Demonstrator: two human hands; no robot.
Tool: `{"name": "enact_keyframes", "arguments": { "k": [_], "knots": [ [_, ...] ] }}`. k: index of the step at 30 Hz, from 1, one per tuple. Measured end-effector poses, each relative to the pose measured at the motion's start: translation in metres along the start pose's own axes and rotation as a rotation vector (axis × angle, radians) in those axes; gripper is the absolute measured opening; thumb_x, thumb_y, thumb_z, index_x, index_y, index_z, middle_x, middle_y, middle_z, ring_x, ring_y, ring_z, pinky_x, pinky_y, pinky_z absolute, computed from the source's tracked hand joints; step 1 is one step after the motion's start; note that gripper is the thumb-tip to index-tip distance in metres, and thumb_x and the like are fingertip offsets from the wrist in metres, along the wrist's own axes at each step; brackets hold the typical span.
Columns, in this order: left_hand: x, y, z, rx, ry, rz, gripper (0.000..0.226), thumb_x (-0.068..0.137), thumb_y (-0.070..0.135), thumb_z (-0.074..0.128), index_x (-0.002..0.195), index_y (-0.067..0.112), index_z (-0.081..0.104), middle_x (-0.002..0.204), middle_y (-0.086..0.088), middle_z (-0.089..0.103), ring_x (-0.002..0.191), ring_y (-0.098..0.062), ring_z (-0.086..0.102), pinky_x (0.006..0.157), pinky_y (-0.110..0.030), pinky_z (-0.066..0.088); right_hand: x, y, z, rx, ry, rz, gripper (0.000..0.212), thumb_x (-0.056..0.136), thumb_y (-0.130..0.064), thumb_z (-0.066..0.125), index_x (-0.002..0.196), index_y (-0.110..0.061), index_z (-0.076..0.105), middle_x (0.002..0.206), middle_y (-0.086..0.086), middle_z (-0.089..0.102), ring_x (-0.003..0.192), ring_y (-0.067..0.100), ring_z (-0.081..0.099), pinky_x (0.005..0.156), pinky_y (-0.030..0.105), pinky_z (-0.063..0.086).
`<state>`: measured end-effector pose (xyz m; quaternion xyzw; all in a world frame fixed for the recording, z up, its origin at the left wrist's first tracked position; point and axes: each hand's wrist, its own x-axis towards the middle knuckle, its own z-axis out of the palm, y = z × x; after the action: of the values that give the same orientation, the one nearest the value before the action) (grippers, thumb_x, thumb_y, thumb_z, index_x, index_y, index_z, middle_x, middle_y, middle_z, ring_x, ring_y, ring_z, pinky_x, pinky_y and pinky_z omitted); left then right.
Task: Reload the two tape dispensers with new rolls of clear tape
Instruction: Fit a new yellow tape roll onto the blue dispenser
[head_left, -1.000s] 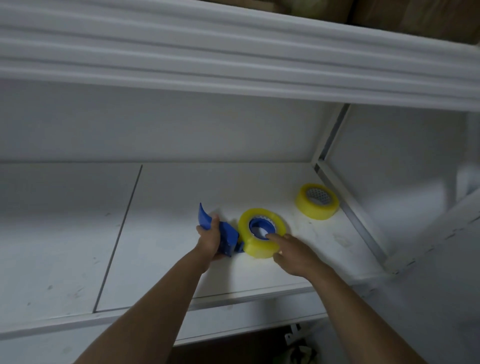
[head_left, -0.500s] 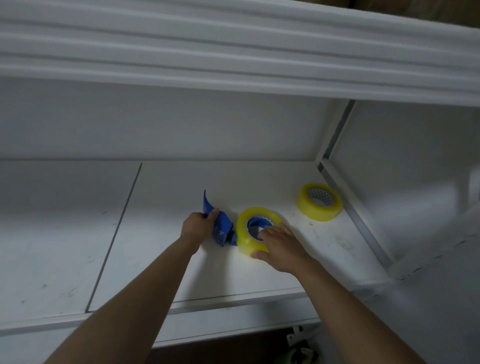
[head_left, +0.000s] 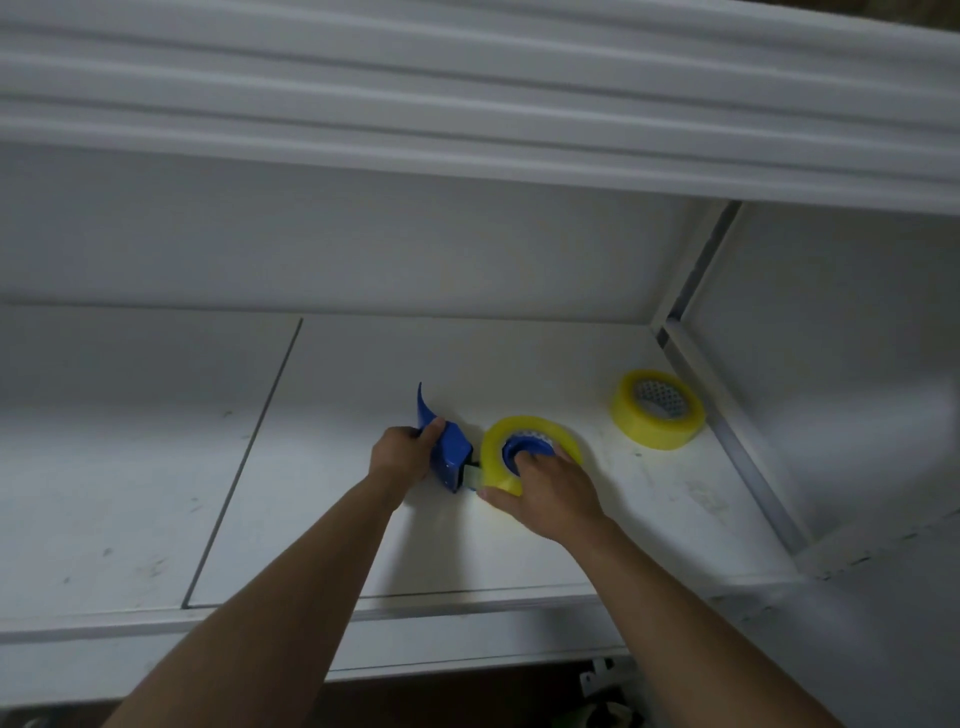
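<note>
1. Forearms of a person reach in from the 6 o'clock edge over the front lip of a white painted shelf (head_left: 467, 561), both bare, converging toward the middle of the board.
2. Right hand (head_left: 550, 491) curls over a yellow-tinted roll of clear packing tape (head_left: 493, 454), thumb against the roll's near rim at 7 o'clock, fingertips (head_left: 524, 460) hooked into the blue hub at its centre; the grip is clamped on the roll.
3. Left hand (head_left: 402, 457) wraps around the body of a blue plastic handheld tape dispenser (head_left: 449, 457), thumb on top, fingers closed round it at 9 o'clock of the roll.
4. Dispenser and roll sit joined at the centre of the shelf, the roll mounted on the dispenser's blue hub; a short strip of clear tape (head_left: 471, 474) bridges the gap between the roll and the dispenser's body.
5. Curved blue flap (head_left: 423, 410) of the dispenser rises at 11 o'clock of the left hand.
6. Second yellow-tinted tape roll (head_left: 657, 408) lies flat at 2 o'clock, well apart from the hands, just beside the shelf's right side rail (head_left: 737, 447).
7. White back wall (head_left: 337, 249) closes the shelf at 12 o'clock.
</note>
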<state>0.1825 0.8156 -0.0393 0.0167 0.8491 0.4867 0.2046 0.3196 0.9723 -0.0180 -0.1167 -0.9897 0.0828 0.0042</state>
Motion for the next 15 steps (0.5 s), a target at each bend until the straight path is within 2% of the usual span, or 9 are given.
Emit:
{"name": "enact_keyframes", "arguments": {
  "k": [2, 4, 6, 10, 13, 15],
  "knots": [
    [0.0, -0.001, 0.0, 0.005, 0.004, 0.008, 0.05, 0.088, 0.057, 0.055, 0.07, 0.011, 0.064, 0.073, -0.011, 0.065, 0.078, -0.033, 0.066, 0.081, -0.045, 0.057, -0.003, 0.005, -0.004, 0.017, -0.109, -0.053, 0.048, 0.085, -0.053, 0.054, 0.11, -0.011, 0.053, 0.111, 0.007, 0.062, 0.111, 0.027, 0.051, 0.079, 0.034, 0.042],
    [0.001, -0.002, 0.0, 0.006, 0.006, 0.012, 0.049, 0.087, 0.058, 0.055, 0.068, 0.013, 0.062, 0.072, -0.01, 0.065, 0.079, -0.033, 0.066, 0.081, -0.045, 0.057, -0.007, 0.009, -0.008, 0.002, -0.176, -0.093, 0.04, 0.088, -0.041, 0.053, 0.113, -0.01, 0.05, 0.114, 0.009, 0.06, 0.116, 0.029, 0.047, 0.077, 0.031, 0.037],
    [0.002, -0.002, 0.001, 0.004, 0.007, 0.013, 0.049, 0.088, 0.057, 0.054, 0.067, 0.014, 0.061, 0.073, -0.011, 0.065, 0.081, -0.035, 0.066, 0.082, -0.046, 0.056, -0.009, 0.01, -0.009, -0.007, -0.173, -0.087, 0.036, 0.091, -0.037, 0.051, 0.112, -0.008, 0.05, 0.11, 0.011, 0.061, 0.117, 0.03, 0.047, 0.077, 0.031, 0.036],
    [0.004, -0.004, 0.001, 0.0, 0.004, 0.012, 0.048, 0.088, 0.059, 0.054, 0.07, 0.015, 0.062, 0.078, -0.012, 0.067, 0.084, -0.034, 0.067, 0.082, -0.046, 0.057, -0.006, 0.003, -0.006, -0.033, -0.104, -0.066, 0.048, 0.095, -0.05, 0.046, 0.117, -0.008, 0.053, 0.106, 0.01, 0.067, 0.111, 0.028, 0.052, 0.082, 0.03, 0.037],
    [0.004, -0.005, 0.001, -0.011, -0.007, 0.005, 0.049, 0.087, 0.059, 0.054, 0.073, 0.013, 0.062, 0.076, -0.01, 0.065, 0.079, -0.032, 0.065, 0.082, -0.046, 0.057, -0.003, 0.0, 0.001, -0.069, -0.04, -0.033, 0.054, 0.093, -0.058, 0.045, 0.111, -0.009, 0.057, 0.097, 0.009, 0.07, 0.099, 0.027, 0.06, 0.102, 0.032, 0.036],
    [0.004, -0.004, 0.001, -0.005, -0.012, 0.005, 0.049, 0.087, 0.059, 0.054, 0.073, 0.012, 0.062, 0.076, -0.01, 0.064, 0.076, -0.031, 0.063, 0.081, -0.046, 0.057, -0.002, -0.002, 0.004, -0.079, -0.003, -0.004, 0.057, 0.091, -0.062, 0.046, 0.108, -0.01, 0.059, 0.099, 0.008, 0.07, 0.098, 0.026, 0.062, 0.106, 0.033, 0.033]
  ]
}}
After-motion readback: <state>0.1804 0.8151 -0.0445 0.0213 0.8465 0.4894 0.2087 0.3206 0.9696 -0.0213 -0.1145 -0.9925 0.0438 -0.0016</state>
